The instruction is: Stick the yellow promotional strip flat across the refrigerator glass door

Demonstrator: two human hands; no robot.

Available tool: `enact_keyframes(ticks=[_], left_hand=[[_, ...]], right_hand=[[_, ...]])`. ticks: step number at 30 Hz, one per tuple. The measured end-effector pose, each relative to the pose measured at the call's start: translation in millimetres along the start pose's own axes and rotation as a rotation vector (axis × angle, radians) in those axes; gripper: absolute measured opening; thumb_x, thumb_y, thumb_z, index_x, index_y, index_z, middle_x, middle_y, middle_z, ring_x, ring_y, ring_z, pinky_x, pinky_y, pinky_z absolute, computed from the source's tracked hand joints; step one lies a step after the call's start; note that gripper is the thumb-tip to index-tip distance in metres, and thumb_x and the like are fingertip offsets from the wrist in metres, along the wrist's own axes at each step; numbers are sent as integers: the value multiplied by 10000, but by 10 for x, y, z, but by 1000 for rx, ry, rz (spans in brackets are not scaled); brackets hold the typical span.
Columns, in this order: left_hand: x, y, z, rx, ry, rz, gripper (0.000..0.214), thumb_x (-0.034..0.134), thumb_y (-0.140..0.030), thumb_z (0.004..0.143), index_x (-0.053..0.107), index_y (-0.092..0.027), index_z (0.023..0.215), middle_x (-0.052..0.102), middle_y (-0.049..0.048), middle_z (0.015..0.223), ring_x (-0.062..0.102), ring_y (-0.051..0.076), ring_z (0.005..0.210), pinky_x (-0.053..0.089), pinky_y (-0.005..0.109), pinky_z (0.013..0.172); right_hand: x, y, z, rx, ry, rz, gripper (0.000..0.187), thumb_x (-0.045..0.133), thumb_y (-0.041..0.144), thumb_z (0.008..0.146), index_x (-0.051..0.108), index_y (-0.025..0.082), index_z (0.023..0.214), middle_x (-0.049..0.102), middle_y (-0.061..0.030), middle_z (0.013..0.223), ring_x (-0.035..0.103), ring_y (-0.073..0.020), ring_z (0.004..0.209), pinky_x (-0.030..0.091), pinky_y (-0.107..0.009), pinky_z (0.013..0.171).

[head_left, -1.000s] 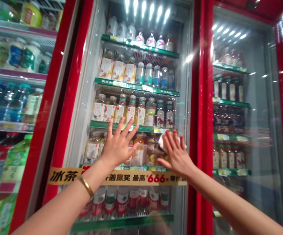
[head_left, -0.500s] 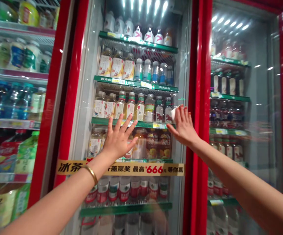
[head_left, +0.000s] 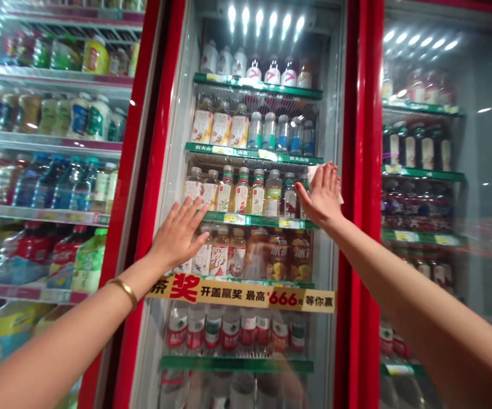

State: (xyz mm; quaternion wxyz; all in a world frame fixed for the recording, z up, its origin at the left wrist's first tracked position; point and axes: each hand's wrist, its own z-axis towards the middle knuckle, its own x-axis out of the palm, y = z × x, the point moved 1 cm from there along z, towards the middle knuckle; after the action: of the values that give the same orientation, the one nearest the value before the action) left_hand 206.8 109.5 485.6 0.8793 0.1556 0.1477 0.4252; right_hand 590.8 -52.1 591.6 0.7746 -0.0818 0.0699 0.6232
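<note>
I face the glass door [head_left: 173, 153] of a red-framed drinks fridge. My left hand [head_left: 176, 234] lies flat on the glass with fingers spread, low on the door's left side, above a yellow promo strip [head_left: 246, 293]. My right hand [head_left: 322, 196] presses a white cloth [head_left: 314, 170] against the glass near the door's right edge, at the level of the third shelf. Only the cloth's edges show beyond my fingers. A gold bangle [head_left: 123, 288] circles my left wrist.
Behind the glass, green shelves [head_left: 254, 153] carry rows of tea and juice bottles. A second red-framed fridge [head_left: 425, 170] stands to the right and another cooler with bottles [head_left: 50, 113] to the left. Ceiling lights glare on the glass.
My right hand slid the cloth up and rightward along the glass, from beside the lower shelf to the door's right edge. My left hand shifted left on the glass. My view also shifted.
</note>
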Motion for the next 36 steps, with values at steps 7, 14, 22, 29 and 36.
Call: enact_keyframes(ticks=[7, 14, 22, 29, 36], left_hand=[[116, -149, -35, -8, -19, 49, 872, 514, -457, 1060, 19, -288, 1757, 144, 57, 1841, 127, 271, 1716, 179, 571, 1402], [87, -160, -35, -29, -30, 44, 884, 535, -446, 1051, 27, -288, 1757, 155, 63, 1837, 158, 284, 1712, 211, 581, 1392], [107, -143, -53, -9, -62, 57, 870, 532, -458, 1048, 64, -278, 1758, 210, 69, 1826, 179, 273, 1710, 206, 555, 1396], [125, -149, -33, -47, -36, -28, 867, 531, -452, 1037, 65, -320, 1756, 167, 40, 1836, 171, 286, 1710, 159, 584, 1404], [95, -300, -383, -93, -29, 18, 897, 566, -460, 1032, 77, -259, 1758, 223, 77, 1821, 148, 276, 1715, 150, 564, 1408]], right_hand=[[151, 652, -615, -1054, 358, 93, 1076, 371, 855, 989, -60, 231, 1753, 87, -87, 1832, 142, -303, 1702, 188, -559, 1399], [-259, 56, 707, 83, -16, 66, 1038, 89, 756, 1048, -56, -40, 1698, -105, -343, 1769, -98, -492, 1672, 49, -795, 1306], [41, 814, -455, -865, 325, 134, 982, 406, 969, 863, 463, 384, 1650, 340, 69, 1773, 319, -248, 1657, 308, -367, 1363], [28, 341, 226, -113, -40, 138, 1007, 226, 774, 1042, -92, 117, 1735, -108, -174, 1818, -80, -414, 1689, 48, -771, 1329], [363, 1083, -1106, -1112, 313, 237, 1106, 401, 882, 956, -168, 312, 1715, 153, 10, 1796, 269, -241, 1669, 313, -449, 1381]])
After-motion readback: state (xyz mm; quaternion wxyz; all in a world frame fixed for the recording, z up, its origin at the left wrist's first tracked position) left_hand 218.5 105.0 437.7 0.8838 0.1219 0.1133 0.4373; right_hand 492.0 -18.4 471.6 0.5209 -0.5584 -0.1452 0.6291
